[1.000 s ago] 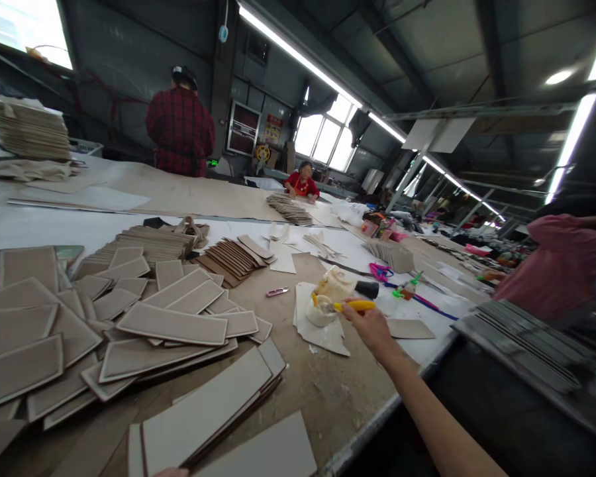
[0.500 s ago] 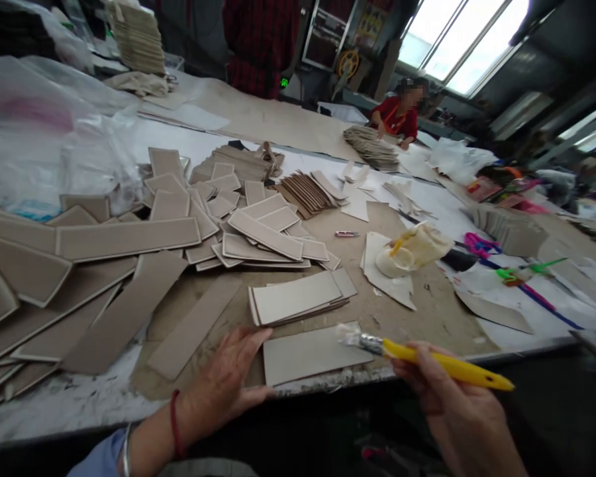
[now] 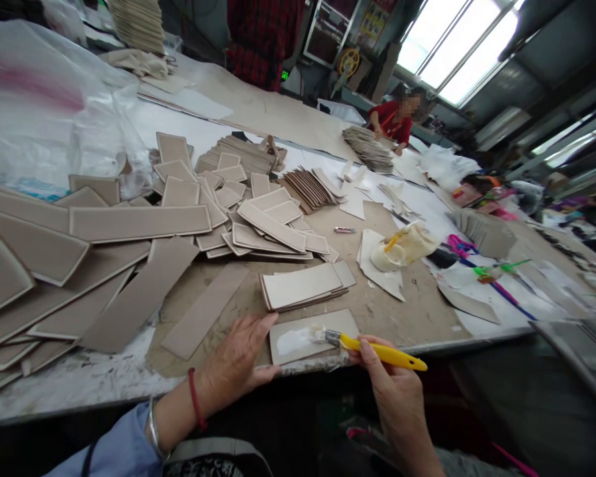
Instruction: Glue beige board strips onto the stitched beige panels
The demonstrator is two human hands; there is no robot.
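A flat beige rectangular panel point(image 3: 345, 320) lies at the table's front edge, with a wet white smear point(image 3: 293, 342) over its left part. Wrapped round the yellow handle of a paintbrush point(image 3: 377, 352), my right hand point(image 3: 397, 387) holds the bristles down on the panel, at the right end of the smear. My left hand point(image 3: 238, 354) touches the panel's left end, thumb and fingers spread apart. Just behind the panel sits a short stack of similar pieces point(image 3: 300, 288). A single plain strip point(image 3: 206, 311) lies to the left.
Many pale-edged panels point(image 3: 139, 222) are heaped on the left. Beyond the stack are small snips point(image 3: 344, 230) and a messy cream-coloured container point(image 3: 404, 246) lying on a scrap. A person in red point(image 3: 392, 122) works across the table beside stacked pieces point(image 3: 367, 149).
My right hand has moved left with the paintbrush, leaving a white smear on the panel. My left hand still steadies the panel's left end. The view has shifted slightly.
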